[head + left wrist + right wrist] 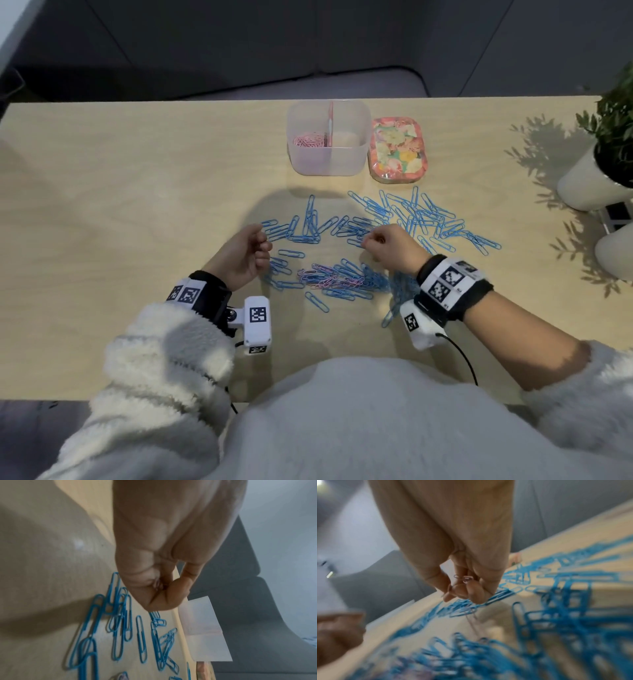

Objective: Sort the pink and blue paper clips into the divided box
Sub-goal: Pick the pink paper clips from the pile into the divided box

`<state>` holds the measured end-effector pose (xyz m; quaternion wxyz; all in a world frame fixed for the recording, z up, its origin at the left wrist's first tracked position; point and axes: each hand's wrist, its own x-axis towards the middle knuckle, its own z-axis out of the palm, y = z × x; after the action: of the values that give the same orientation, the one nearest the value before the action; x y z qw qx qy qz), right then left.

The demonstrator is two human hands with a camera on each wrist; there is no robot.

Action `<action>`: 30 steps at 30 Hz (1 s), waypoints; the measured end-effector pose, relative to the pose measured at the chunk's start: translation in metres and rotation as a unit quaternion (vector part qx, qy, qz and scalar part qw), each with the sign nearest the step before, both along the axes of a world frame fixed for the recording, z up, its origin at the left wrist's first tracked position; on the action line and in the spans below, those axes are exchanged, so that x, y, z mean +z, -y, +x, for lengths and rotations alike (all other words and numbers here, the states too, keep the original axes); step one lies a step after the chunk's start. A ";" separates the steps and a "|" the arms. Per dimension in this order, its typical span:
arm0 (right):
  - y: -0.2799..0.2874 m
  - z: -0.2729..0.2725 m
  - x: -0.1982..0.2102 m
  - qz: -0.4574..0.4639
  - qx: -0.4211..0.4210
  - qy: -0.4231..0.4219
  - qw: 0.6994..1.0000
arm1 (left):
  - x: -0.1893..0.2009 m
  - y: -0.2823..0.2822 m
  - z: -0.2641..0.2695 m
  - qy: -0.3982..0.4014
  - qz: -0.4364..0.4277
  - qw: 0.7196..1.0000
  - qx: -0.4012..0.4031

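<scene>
Right hand [464, 555] fingers [476, 593] pinch pink clips [465, 578], left hand [245, 255] curled, hold unclear; pink-picking step, next carry them to divided box [329, 137] beyond fingers, pink compartment.

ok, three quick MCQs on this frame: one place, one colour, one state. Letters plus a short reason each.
1. Where is the floral tin?
A. right of the box
B. inside the box
C. at the near table edge

2. What colour are the clips in the box's left half?
A. blue
B. pink
C. both

3. What is the right hand doing?
A. lying flat on the table
B. pinching pink clips
C. holding the tin

Key: 1 A, the tin sits against the box's right wall in the head view. 2 B, only pink shows there. 3 B, the right wrist view shows pink loops between the curled fingers.
</scene>
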<state>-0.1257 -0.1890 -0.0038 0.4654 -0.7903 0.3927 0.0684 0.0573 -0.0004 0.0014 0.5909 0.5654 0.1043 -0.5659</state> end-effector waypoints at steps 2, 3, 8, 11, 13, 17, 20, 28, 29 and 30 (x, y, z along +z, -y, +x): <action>0.000 0.008 0.009 0.158 -0.134 0.027 0.978 | -0.002 -0.006 -0.004 -0.005 0.010 1.000 -0.005; -0.001 0.012 0.012 0.234 -0.190 0.038 0.953 | -0.003 -0.007 -0.008 0.004 0.014 1.000 -0.020; -0.020 0.027 0.010 0.117 0.006 0.039 0.992 | -0.009 -0.005 -0.037 0.135 0.018 0.977 -0.162; -0.035 0.034 -0.001 -0.068 0.175 -0.011 0.982 | -0.012 0.001 -0.043 0.344 0.071 0.898 -0.265; -0.042 0.036 -0.007 -0.137 0.220 -0.054 0.964 | -0.014 0.005 -0.047 0.461 0.107 0.817 -0.328; -0.035 0.035 -0.007 -0.075 0.195 -0.030 0.977 | -0.016 0.008 -0.049 0.540 0.138 0.735 -0.386; -0.021 0.030 0.000 0.019 0.107 0.028 0.994 | -0.018 0.008 -0.047 0.538 0.119 0.742 -0.381; -0.015 0.026 -0.001 -0.185 0.115 -0.016 0.976 | -0.026 0.005 -0.033 0.480 0.060 0.829 -0.282; -0.021 0.027 -0.001 -0.187 0.144 -0.018 0.972 | -0.025 0.004 -0.030 0.466 0.051 0.842 -0.267; -0.028 0.028 -0.001 -0.184 0.171 -0.025 0.968 | -0.025 0.003 -0.028 0.451 0.047 0.855 -0.252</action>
<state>-0.0975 -0.1611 -0.0049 0.2837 -0.9157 0.2691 0.0929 0.0294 -0.0035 -0.0235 0.3831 0.7928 -0.2933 -0.3723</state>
